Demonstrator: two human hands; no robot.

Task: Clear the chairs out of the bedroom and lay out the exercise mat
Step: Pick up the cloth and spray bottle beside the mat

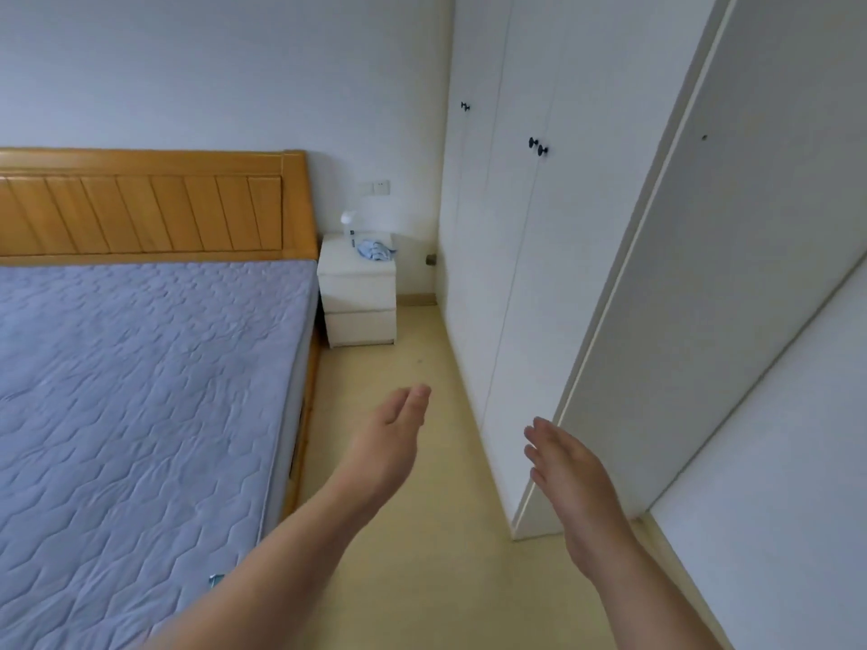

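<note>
Neither a chair nor an exercise mat shows in the head view. My left hand [391,433] reaches forward over the pale floor strip [422,532] beside the bed, fingers straight and together, holding nothing. My right hand [570,476] is stretched out a little to the right of it, fingers straight, empty, just in front of the edge of an open white wardrobe door [605,330]. The two hands are apart and touch nothing.
A bed with a bare blue-grey quilted mattress [140,391] and wooden headboard [150,208] fills the left. A white nightstand [357,293] with a small lamp and a blue cloth stands at the far wall. White wardrobes [497,204] line the right side of the narrow floor strip.
</note>
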